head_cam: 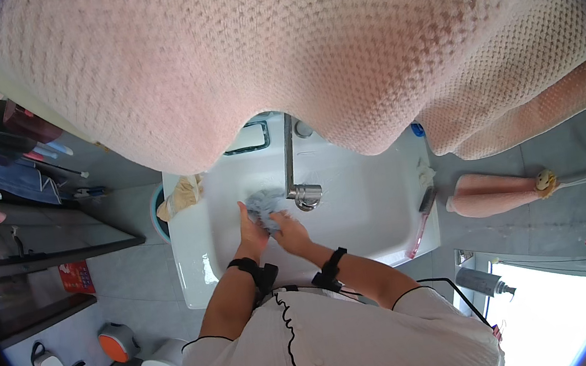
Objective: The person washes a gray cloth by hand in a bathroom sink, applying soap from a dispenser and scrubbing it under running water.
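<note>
Over the left part of a white washbasin, a wet, bunched light-blue cloth lies between my two hands. My left hand is on the cloth's left and lower side, its thumb pointing up. From the right, my right hand grips the cloth's lower edge with bent fingers. Just right of the cloth is the chrome faucet, with its long spout arm reaching down from the back of the basin. Each wrist wears a black strap.
A beige cloth rests on the basin's left rim, a brush with a pink handle on the right rim. Behind the faucet is a soap dish. A large pink waffle-knit towel hangs over the basin's back; a smaller pink towel hangs at right.
</note>
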Tool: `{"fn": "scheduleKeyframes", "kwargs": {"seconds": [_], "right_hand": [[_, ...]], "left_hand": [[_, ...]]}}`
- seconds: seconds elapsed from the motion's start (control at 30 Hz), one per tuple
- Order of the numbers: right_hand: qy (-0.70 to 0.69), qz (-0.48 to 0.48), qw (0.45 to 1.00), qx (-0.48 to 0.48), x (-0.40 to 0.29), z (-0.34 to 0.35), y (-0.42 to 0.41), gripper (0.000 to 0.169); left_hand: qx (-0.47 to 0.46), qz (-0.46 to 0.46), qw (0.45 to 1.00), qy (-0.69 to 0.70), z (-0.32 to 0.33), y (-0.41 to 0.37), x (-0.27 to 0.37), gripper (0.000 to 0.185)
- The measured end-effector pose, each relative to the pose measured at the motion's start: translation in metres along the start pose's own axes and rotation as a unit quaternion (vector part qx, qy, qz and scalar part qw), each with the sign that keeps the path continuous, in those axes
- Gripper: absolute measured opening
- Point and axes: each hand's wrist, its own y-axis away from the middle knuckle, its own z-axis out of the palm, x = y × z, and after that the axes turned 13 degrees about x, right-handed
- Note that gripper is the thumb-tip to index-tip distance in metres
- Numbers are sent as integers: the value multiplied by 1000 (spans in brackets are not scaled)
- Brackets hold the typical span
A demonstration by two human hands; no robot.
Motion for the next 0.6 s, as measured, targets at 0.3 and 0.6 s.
{"fn": "scheduleKeyframes", "kwargs": {"seconds": [0.3, 0.6], "right_hand": [[-21, 16, 990, 140, -69, -42, -30, 26], [39, 87, 990, 100, 35, -45, -23, 27]], "left_hand": [[-201, -13, 979, -30, -13, -17, -38, 40], [8, 177, 910, -374, 23, 31, 3, 33]]}}
